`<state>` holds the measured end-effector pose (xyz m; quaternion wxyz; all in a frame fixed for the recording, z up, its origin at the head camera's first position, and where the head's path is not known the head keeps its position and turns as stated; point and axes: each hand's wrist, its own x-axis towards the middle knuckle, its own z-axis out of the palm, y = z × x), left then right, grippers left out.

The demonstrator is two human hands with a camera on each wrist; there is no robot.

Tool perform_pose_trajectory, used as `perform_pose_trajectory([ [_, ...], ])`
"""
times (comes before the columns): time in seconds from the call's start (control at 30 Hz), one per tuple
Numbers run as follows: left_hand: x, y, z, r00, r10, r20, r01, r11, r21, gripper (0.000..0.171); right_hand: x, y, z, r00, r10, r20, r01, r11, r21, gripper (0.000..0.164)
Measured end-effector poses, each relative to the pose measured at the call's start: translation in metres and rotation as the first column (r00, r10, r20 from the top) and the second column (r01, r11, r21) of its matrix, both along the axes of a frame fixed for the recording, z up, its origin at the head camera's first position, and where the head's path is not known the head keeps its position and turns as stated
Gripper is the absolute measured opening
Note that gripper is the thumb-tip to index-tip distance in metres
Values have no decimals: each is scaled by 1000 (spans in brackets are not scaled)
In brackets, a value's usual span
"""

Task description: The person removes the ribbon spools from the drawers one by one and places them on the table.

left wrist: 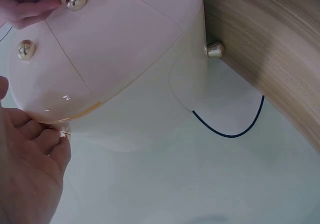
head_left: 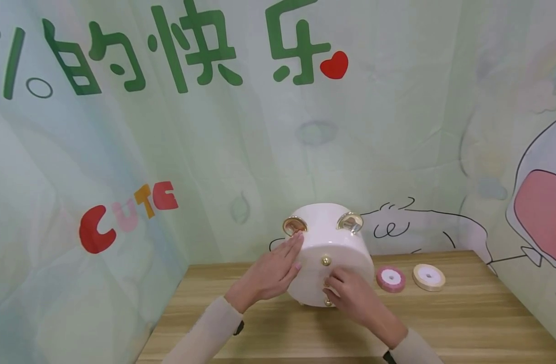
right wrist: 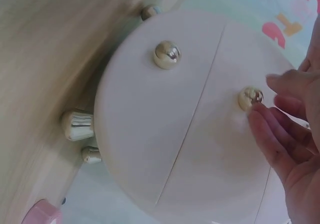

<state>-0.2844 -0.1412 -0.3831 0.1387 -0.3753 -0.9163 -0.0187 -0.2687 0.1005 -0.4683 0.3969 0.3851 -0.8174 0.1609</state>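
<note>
A white, drum-shaped drawer box (head_left: 314, 283) stands on the table, with gold knobs on its round front and two gold rings on top. My left hand (head_left: 275, 268) rests along its upper left edge, fingers fairly straight in the head view. At the middle knob (right wrist: 250, 98) is my right hand (right wrist: 287, 129); its fingertips touch or nearly touch the knob, while the thumb stands apart from it. The lower knob (right wrist: 167, 54) and the upper knob (left wrist: 26, 49) are untouched. Thin seams divide the front into drawers, and no gap shows along them.
A pink ribbon roll (head_left: 390, 279) and a cream ribbon roll (head_left: 429, 277) lie on the wooden table (head_left: 478, 313) right of the box. A printed cloth backdrop (head_left: 396, 151) rises close behind the box and along both sides.
</note>
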Motion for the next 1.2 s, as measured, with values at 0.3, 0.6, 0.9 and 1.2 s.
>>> perform_pose_trajectory([
  [0.3,-2,0,-1,1000,-7,-13,7,1000,-3,62,9,-2,-16,987,68,-144,-53,993,106,9],
  [0.6,-2,0,-1,1000,-17,-19,16,1000,-7,63,-2,9,-42,975,37,-218,29,955,295,25],
  [0.9,-1,0,1,1000,8,9,-8,1000,-13,63,-10,10,-48,963,24,-269,73,935,347,24],
  [1.2,1,2,2,1000,8,18,-7,1000,-15,63,-14,7,-57,952,15,-306,120,902,416,15],
])
